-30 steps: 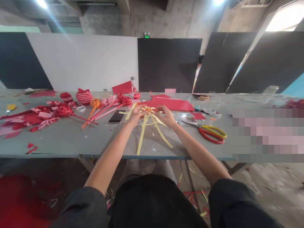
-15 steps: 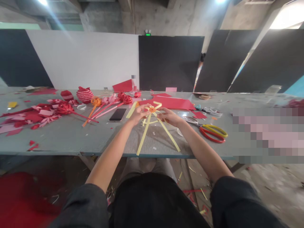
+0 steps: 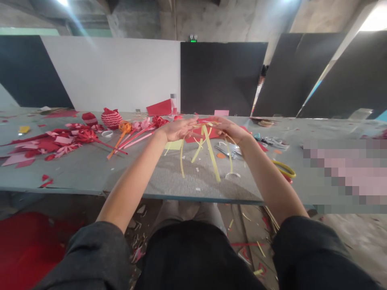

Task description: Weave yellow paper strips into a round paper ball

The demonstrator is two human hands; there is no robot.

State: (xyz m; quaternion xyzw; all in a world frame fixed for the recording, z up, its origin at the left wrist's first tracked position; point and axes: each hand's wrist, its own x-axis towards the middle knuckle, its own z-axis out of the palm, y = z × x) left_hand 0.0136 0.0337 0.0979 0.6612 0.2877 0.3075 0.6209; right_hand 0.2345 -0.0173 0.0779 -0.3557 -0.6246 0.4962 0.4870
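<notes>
A bundle of pale yellow paper strips (image 3: 211, 153) hangs above the table, joined near the top with its ends spreading downward. My left hand (image 3: 179, 129) is closed on the joined top from the left side. From the right, my right hand (image 3: 226, 129) grips the same part, its fingers curled over it. Both hands hide much of the joint. Beneath the hands lie red paper sheets (image 3: 193, 137). A yellow paper piece (image 3: 175, 145) is by my left wrist. Metal scissor blades (image 3: 221, 150) and an orange paper piece (image 3: 221, 155) lie below my right hand.
At left are red and pink paper flowers (image 3: 86, 135), an orange paper ball on a stick (image 3: 124, 127) and a striped red pouch (image 3: 111, 118). Scissors with yellow and red handles (image 3: 286, 169) lie right of my right arm. The table's front edge (image 3: 181, 196) is close to me.
Both hands have lifted the yellow strips up and away from me, so the strips now dangle rather than spread across the table. The orange centre seen before is out of sight among the fingers.
</notes>
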